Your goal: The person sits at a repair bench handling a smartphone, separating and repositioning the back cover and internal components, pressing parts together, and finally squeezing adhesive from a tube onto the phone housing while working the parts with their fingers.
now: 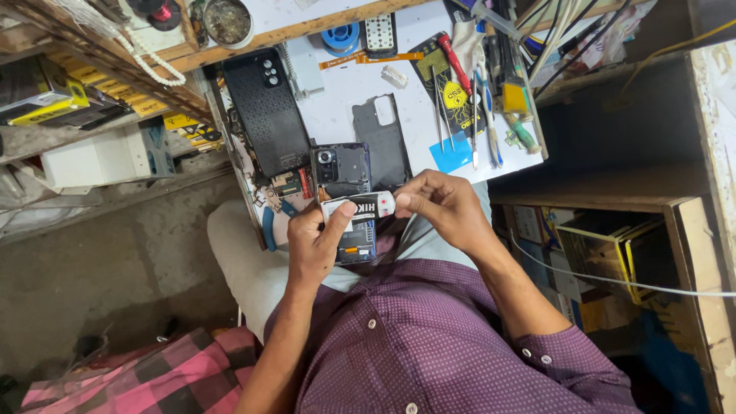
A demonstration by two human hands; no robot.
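An opened phone (pixel 343 167), back cover off and camera module showing, lies at the near edge of the white work mat (pixel 345 100) and over my lap. My left hand (pixel 313 247) is closed around its lower part, with the thumb pressing a small white tube with a black label (pixel 363 207) across it. My right hand (pixel 443 205) pinches the tube's right end between thumb and fingers. The tube hides the middle of the phone.
On the mat lie a black textured back cover (pixel 264 111), a dark grey phone frame (pixel 380 142), tweezers (pixel 438 107), a red-handled screwdriver (pixel 454 61), a blue tape roll (pixel 341 37) and a blue card (pixel 451 153). Boxes (pixel 598 245) fill the shelf at right. Pink plaid cloth (pixel 153 376) lies lower left.
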